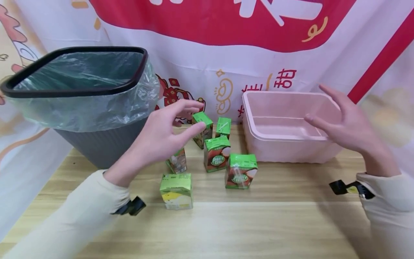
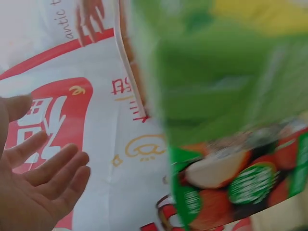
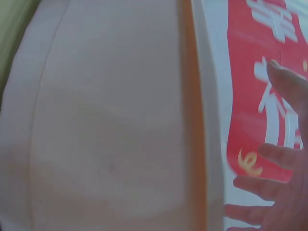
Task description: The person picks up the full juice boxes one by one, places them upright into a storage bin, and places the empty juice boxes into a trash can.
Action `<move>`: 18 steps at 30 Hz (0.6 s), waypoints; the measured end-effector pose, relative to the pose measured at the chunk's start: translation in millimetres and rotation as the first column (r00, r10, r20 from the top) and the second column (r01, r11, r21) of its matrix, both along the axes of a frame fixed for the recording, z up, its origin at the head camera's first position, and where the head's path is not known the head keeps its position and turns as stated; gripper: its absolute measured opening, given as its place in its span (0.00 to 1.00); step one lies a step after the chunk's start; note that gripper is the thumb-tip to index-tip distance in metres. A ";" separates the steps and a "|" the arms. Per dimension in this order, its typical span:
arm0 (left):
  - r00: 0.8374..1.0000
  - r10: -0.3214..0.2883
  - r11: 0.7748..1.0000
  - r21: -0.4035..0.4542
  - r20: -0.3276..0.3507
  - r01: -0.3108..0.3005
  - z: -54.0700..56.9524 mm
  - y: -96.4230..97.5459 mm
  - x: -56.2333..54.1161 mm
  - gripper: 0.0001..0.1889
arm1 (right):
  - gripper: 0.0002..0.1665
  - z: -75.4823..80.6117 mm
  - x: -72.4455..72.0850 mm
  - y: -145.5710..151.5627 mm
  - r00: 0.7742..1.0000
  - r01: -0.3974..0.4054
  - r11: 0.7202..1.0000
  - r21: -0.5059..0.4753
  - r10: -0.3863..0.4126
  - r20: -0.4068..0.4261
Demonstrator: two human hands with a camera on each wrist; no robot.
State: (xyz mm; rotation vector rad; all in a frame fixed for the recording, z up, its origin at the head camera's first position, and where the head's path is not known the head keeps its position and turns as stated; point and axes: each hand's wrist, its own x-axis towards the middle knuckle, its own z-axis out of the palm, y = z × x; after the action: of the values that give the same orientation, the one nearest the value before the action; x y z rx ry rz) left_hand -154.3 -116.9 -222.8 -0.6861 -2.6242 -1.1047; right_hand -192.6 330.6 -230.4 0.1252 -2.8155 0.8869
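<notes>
My left hand (image 1: 161, 131) hovers over a group of small drink cartons, thumb and fingers spread apart with nothing between them. Beneath and beside it stand brown-and-green cartons: one (image 1: 178, 162) partly covered by the hand, another (image 1: 207, 133) just past the fingertips, and a small-looking one (image 1: 223, 126) at the back. Two more, a middle carton (image 1: 216, 156) and a front one (image 1: 241, 172), show straws on or printing across their faces. Nearest me is a yellow-green carton (image 1: 176, 192). Over the right side of a pink plastic tub (image 1: 291, 147), my right hand (image 1: 350, 126) holds nothing, fingers extended.
A grey trash bin (image 1: 103, 144) with a black rim (image 1: 74, 92) and clear plastic liner stands at the left. The wooden table (image 1: 226, 230) bears everything. Behind hangs a red-and-white printed cloth (image 1: 194, 57).
</notes>
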 end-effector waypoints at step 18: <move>0.986 -0.089 0.917 0.397 0.143 0.025 -72.2 -26.9 54.1 0.16 | 0.61 -35.3 -9.6 50.4 0.993 0.070 0.989 0.128 -0.081 0.082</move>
State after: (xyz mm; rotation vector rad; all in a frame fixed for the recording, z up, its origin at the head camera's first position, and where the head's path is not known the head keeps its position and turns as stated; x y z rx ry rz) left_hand -100.2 -143.8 -294.9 -0.6094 -2.3953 -1.7069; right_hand -202.2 380.9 -265.7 -0.0036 -2.9342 0.7170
